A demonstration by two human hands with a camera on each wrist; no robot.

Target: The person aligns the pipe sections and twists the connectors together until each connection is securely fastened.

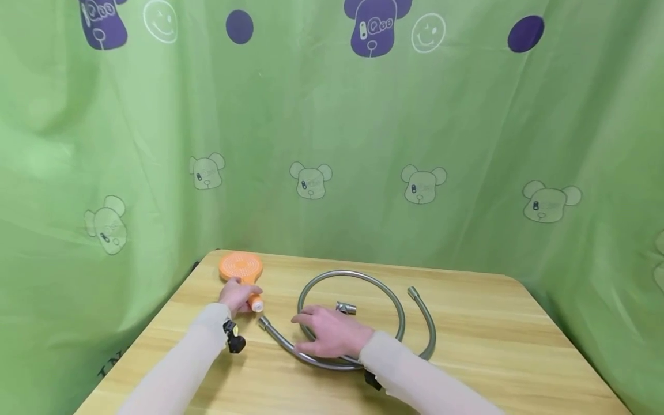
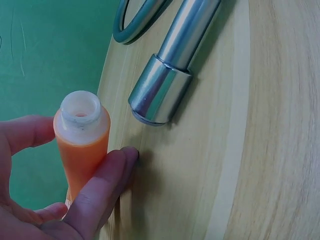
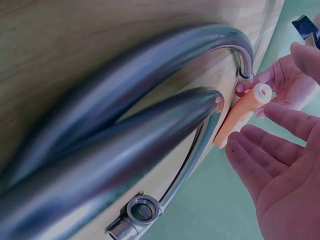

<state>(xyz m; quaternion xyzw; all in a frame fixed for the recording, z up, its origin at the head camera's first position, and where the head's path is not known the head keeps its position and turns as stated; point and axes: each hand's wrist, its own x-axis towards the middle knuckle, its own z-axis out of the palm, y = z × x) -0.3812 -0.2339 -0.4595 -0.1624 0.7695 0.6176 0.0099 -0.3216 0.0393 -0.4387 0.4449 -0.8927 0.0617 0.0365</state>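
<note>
An orange shower head (image 1: 241,266) lies at the table's far left, its round face up. My left hand (image 1: 238,295) grips its handle near the white threaded end (image 2: 80,110), thumb on one side and fingers on the other. Just beyond that end, one metal end (image 2: 159,90) of a coiled grey shower hose (image 1: 351,273) rests on the wood. Over the hose's near-left part hovers my right hand (image 1: 334,332), fingers spread and holding nothing. In the right wrist view its palm (image 3: 295,200) shows bare. A small chrome fitting (image 3: 142,210) sits inside the loop, partly hidden in the head view.
The hose's other end (image 1: 412,293) points away at the right of the wooden table (image 1: 493,346). A green curtain (image 1: 363,115) with printed bear heads hangs behind and along both sides. Dark wrist cameras (image 1: 234,339) are strapped to both wrists.
</note>
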